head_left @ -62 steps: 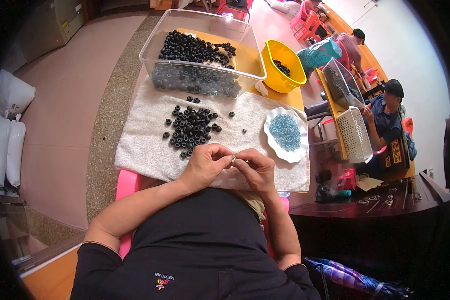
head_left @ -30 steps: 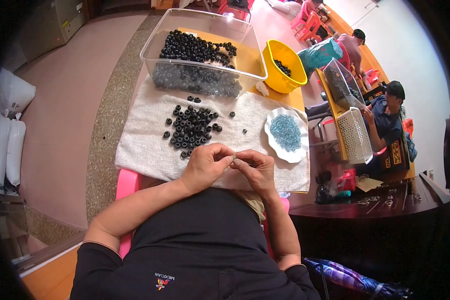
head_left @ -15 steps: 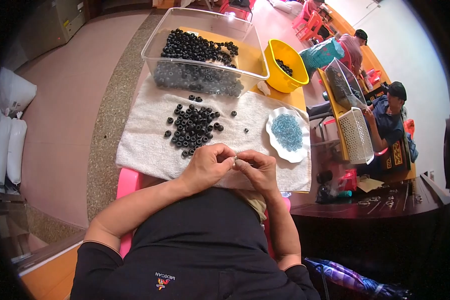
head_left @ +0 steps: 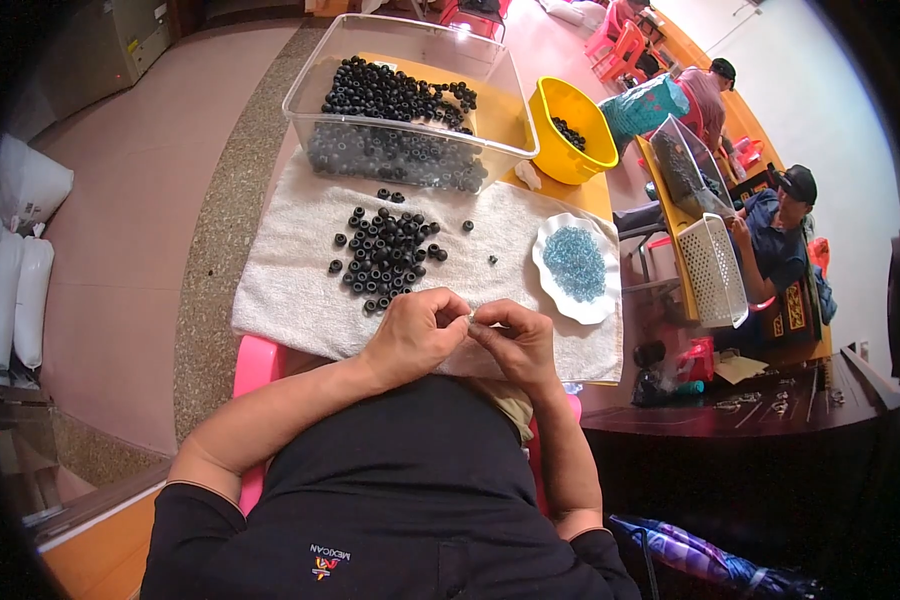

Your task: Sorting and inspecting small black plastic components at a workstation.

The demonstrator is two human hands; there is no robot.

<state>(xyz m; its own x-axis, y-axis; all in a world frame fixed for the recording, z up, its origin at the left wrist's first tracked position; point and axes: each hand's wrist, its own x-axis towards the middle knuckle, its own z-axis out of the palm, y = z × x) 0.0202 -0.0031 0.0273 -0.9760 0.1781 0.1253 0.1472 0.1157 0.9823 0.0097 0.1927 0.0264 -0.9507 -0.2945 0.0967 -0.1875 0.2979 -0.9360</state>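
Note:
My left hand (head_left: 417, 335) and my right hand (head_left: 518, 342) meet over the near edge of a white towel (head_left: 285, 280). Thumbs and fingers of both are pinched together at one spot. Something small and pale shows between the fingertips, too little of it to name. Just beyond my left hand lies a loose pile of black, bead-like round pieces with holes (head_left: 385, 250). To the right, a white scalloped dish (head_left: 602, 307) holds many small clear-blue pieces (head_left: 574, 262). One tiny dark piece (head_left: 492, 260) lies alone between pile and dish.
A clear plastic bin (head_left: 505, 110) with many black pieces stands at the back of the towel. Beside it is a yellow basin (head_left: 595, 140) holding more. On the right, a person (head_left: 778, 230) sits by a white perforated basket (head_left: 712, 270). White sacks (head_left: 32, 300) stand far left.
My hands stay nearly in place, with only a slight shift of the fingers at the pinch. The seated person on the right has turned the head a little.

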